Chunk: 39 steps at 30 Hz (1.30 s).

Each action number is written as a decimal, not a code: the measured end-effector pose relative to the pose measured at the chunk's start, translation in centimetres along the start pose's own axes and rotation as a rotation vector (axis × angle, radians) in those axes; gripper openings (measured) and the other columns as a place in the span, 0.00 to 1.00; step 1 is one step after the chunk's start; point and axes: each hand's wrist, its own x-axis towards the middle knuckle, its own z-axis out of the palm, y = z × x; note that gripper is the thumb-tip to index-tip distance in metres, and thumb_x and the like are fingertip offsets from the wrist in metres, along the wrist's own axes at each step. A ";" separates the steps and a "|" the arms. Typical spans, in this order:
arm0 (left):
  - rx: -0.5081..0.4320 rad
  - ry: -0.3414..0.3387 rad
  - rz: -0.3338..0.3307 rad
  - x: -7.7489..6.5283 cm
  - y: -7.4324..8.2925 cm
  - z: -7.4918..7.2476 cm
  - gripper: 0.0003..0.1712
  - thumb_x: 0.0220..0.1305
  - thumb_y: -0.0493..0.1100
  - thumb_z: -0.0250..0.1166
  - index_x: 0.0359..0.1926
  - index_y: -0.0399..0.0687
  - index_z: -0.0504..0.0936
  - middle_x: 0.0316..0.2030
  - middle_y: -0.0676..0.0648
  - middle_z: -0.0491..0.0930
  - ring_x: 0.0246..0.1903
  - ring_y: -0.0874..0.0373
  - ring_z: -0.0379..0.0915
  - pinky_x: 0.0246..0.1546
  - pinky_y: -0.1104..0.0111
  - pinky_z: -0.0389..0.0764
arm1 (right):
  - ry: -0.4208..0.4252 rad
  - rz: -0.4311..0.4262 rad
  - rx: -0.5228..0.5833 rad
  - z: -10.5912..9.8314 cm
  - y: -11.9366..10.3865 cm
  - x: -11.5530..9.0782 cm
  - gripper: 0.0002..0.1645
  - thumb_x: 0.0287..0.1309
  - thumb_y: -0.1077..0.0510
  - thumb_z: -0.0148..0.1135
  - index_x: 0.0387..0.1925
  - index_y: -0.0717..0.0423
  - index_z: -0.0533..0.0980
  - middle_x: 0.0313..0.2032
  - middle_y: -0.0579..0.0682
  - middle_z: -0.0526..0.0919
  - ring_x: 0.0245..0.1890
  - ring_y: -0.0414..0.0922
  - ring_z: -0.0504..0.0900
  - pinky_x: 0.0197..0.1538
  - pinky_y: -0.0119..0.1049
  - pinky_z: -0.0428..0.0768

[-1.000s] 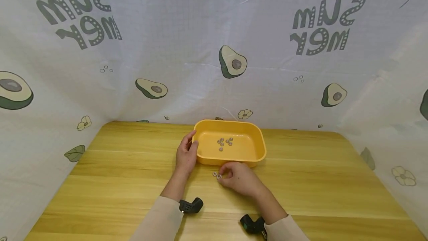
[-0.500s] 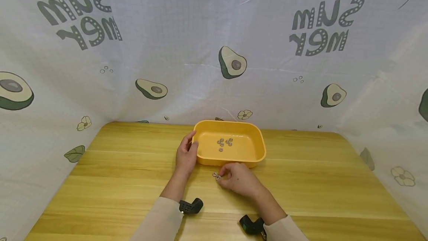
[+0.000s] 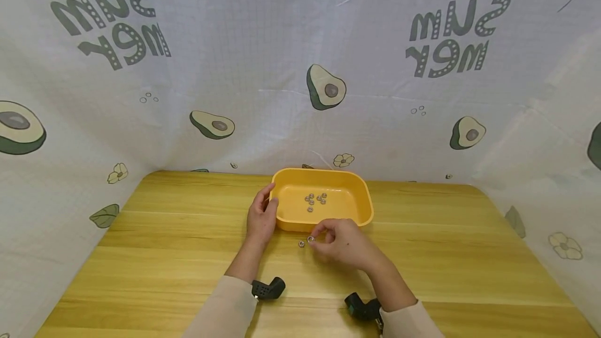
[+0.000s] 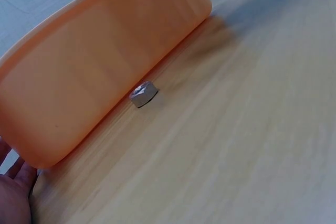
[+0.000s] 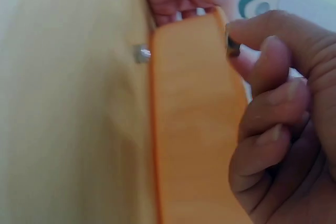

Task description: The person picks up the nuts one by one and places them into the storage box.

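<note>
A yellow plastic tub [image 3: 347,217], orange in the wrist views, holds several small metal hex nuts [image 3: 311,202] on its floor. My left hand [image 3: 262,218] grips the tub's left end, thumb and fingers at the rim. Between thumb and forefinger, my right hand [image 3: 347,244] pinches one nut [image 5: 232,46], raised off the table just before the tub's front wall. Its other fingers are curled in the right wrist view. Another nut [image 4: 143,94] lies on the table close to the tub's front wall, left of the right hand.
The wooden table [image 3: 446,254] extends to both sides of the tub. A white cloth [image 3: 263,67] printed with avocados hangs behind and at the sides. Each wrist wears a black camera [image 3: 268,289].
The pinched nut has been lifted from the table beside the other nut, and my right hand has risen toward the tub's front rim. The left hand and tub have stayed put.
</note>
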 end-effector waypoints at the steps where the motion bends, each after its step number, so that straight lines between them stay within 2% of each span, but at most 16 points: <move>1: 0.000 0.002 0.002 0.0 0.0 0.0 0.24 0.75 0.42 0.56 0.69 0.53 0.76 0.73 0.44 0.69 0.73 0.43 0.64 0.72 0.48 0.68 | 0.009 0.005 0.009 -0.2 -0.1 0.0 0.06 0.58 0.54 0.74 0.34 0.48 0.83 0.16 0.43 0.72 0.16 0.38 0.68 0.19 0.28 0.66; 5: -0.001 0.008 0.004 0.0 0.0 -0.1 0.24 0.74 0.42 0.56 0.69 0.52 0.76 0.73 0.44 0.69 0.72 0.43 0.65 0.72 0.48 0.69 | 0.056 0.043 0.027 -1.2 -0.4 0.1 0.07 0.58 0.53 0.74 0.37 0.48 0.84 0.15 0.44 0.69 0.15 0.40 0.66 0.19 0.29 0.64; 9: -0.004 0.011 0.009 0.1 -0.1 0.0 0.24 0.74 0.41 0.56 0.69 0.51 0.76 0.72 0.43 0.70 0.72 0.43 0.65 0.73 0.49 0.68 | 0.113 0.078 0.000 -2.1 -0.4 0.6 0.09 0.58 0.51 0.74 0.39 0.48 0.84 0.14 0.44 0.67 0.14 0.41 0.64 0.19 0.30 0.63; 16: -0.009 0.010 0.016 0.2 -0.1 -0.1 0.24 0.74 0.42 0.56 0.68 0.53 0.76 0.72 0.44 0.70 0.72 0.43 0.65 0.72 0.49 0.69 | 0.185 0.083 -0.052 -4.2 0.4 2.9 0.12 0.60 0.50 0.72 0.42 0.49 0.83 0.14 0.44 0.66 0.14 0.43 0.64 0.18 0.32 0.62; 20: -0.002 0.011 0.014 0.2 -0.2 -0.2 0.24 0.74 0.42 0.56 0.68 0.52 0.76 0.72 0.44 0.70 0.72 0.43 0.65 0.72 0.49 0.69 | 0.162 0.112 -0.039 -4.9 1.3 4.9 0.14 0.60 0.48 0.71 0.44 0.50 0.83 0.14 0.45 0.67 0.13 0.43 0.66 0.18 0.32 0.62; 27: -0.003 0.008 0.004 0.1 -0.3 -0.2 0.24 0.74 0.41 0.56 0.69 0.51 0.76 0.72 0.44 0.70 0.71 0.43 0.67 0.71 0.49 0.70 | 0.070 0.161 -0.054 -5.0 2.6 7.3 0.15 0.61 0.48 0.71 0.44 0.52 0.83 0.15 0.45 0.68 0.16 0.44 0.72 0.20 0.32 0.65; 32: -0.001 0.010 0.016 0.2 -0.2 -0.1 0.24 0.74 0.41 0.56 0.68 0.50 0.76 0.72 0.43 0.70 0.71 0.42 0.66 0.71 0.49 0.70 | 0.041 0.172 -0.005 -4.6 2.9 8.3 0.12 0.61 0.51 0.71 0.41 0.54 0.85 0.14 0.44 0.70 0.16 0.43 0.71 0.20 0.31 0.64; 39: 0.007 0.006 0.011 0.2 -0.2 -0.1 0.24 0.75 0.41 0.55 0.69 0.51 0.76 0.72 0.43 0.71 0.70 0.43 0.68 0.70 0.49 0.72 | 0.010 0.240 0.029 -4.1 3.2 9.0 0.10 0.60 0.53 0.72 0.39 0.55 0.85 0.14 0.43 0.69 0.17 0.42 0.68 0.22 0.31 0.66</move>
